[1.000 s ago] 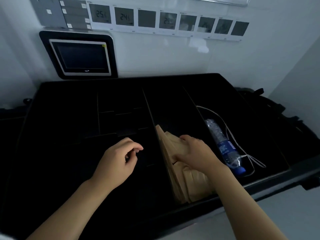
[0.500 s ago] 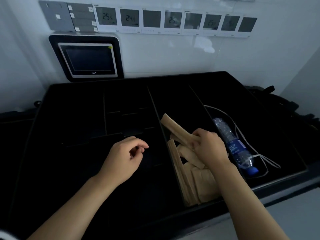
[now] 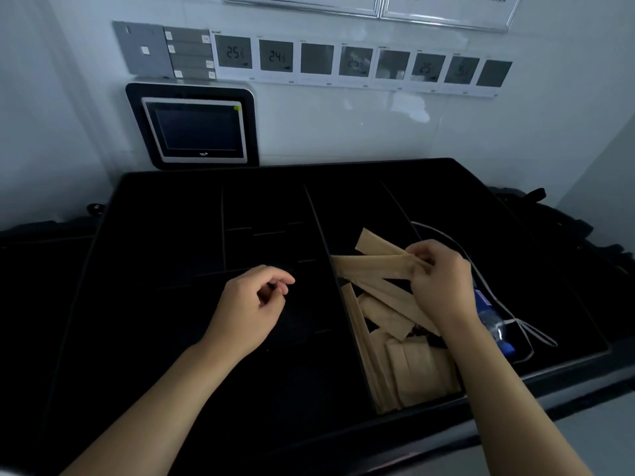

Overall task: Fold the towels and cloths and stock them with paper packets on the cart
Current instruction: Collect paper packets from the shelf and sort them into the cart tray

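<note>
Fanning leftward from the right hand [image 3: 441, 290], paper packets [image 3: 374, 266] are pinched.

Cart tray [image 3: 113, 255], divided into compartments, stands against the wall below the wall screen [image 3: 197, 132] and display row [image 3: 360, 61]. Paper packets [image 3: 412, 369] lie in the centre-right compartment. Bottle [image 3: 494, 324] and cord [image 3: 481, 280] lie in the compartment to their right.

On the wall ahead of me, the row of small displays [image 3: 360, 61] gives a few readable numbers: the first panel [image 3: 235, 52] reads 25 and the second panel [image 3: 276, 56] reads 24. Further along the digits blur. The print on the bottle label [image 3: 482, 299] is too small for me to read.
</note>
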